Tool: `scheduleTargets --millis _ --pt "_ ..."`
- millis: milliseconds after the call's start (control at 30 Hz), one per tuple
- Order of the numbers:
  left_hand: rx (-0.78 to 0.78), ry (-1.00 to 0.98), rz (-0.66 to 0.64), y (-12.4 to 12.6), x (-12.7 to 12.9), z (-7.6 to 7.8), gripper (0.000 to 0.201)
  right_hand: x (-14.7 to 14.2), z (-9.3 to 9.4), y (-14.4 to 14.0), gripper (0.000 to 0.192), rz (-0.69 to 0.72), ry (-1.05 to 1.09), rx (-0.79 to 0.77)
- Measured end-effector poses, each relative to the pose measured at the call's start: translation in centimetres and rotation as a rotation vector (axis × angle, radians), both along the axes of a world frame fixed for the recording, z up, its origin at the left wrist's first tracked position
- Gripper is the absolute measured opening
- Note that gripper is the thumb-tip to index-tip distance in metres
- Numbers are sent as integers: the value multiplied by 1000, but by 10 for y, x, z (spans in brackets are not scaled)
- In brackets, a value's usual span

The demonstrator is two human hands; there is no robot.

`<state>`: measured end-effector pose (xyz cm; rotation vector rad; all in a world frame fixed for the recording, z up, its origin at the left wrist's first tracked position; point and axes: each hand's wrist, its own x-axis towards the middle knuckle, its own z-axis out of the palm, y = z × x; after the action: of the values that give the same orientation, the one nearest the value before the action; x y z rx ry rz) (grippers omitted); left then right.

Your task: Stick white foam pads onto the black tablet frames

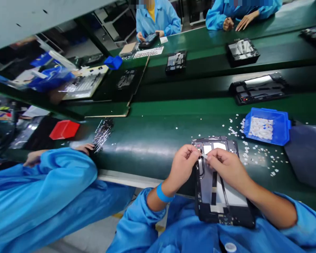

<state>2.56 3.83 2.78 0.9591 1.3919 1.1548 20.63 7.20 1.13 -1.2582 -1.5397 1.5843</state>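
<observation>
An opened tablet [206, 189] with its inner parts showing rests at the table's front edge, partly over my lap. Above its upper end, my left hand [183, 163] and my right hand [228, 168] meet with fingertips pinched. Between them is a small white piece [204, 156], like a sticker or bit of tape. Both hands appear to grip it, one at each end. A blue wristband [163, 192] circles my left wrist.
A blue bin [283, 126] holds white pieces, with more scattered beside it. Opened tablets [260, 88] lie on the far lanes. At left, a co-worker's sleeve [65, 168] reaches near a pile of thin strips [102, 135] and a red bin [64, 130]. Two people sit opposite.
</observation>
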Motion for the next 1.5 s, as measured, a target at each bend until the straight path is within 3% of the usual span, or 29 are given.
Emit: scheduleTargets --millis 133,300,367,433,533,600,667,800,1000,1300,1500 --pt "-3 -103 -16 0 2 -5 32 -5 -2 3 25 -66 28 -93" --pt "-8 -9 4 5 1 -7 18 -7 4 8 28 27 -64 104" --pt "18 92 14 7 -7 -5 17 1 4 16 25 54 -157 314" --pt "88 248 -44 10 -18 0 16 12 2 28 24 65 -305 630" --pt "298 584 -305 14 -33 5 12 26 -6 48 28 219 -552 1060" --pt "400 808 -461 16 -36 6 12 31 -10 58 34 365 -657 1213" --pt "430 992 -536 17 -35 4 13 33 -13 65 38 449 -713 1297" --pt "475 1193 -601 18 -30 -1 17 31 -10 69 39 527 -776 1342" --pt "487 1209 -677 24 -33 5 19 29 -5 69 36 566 -795 1386" --pt "378 1045 -664 29 -36 15 15 29 -7 70 36 568 -756 1355" --pt "218 709 -493 56 -35 8 10 31 -9 77 36 598 -704 1346"
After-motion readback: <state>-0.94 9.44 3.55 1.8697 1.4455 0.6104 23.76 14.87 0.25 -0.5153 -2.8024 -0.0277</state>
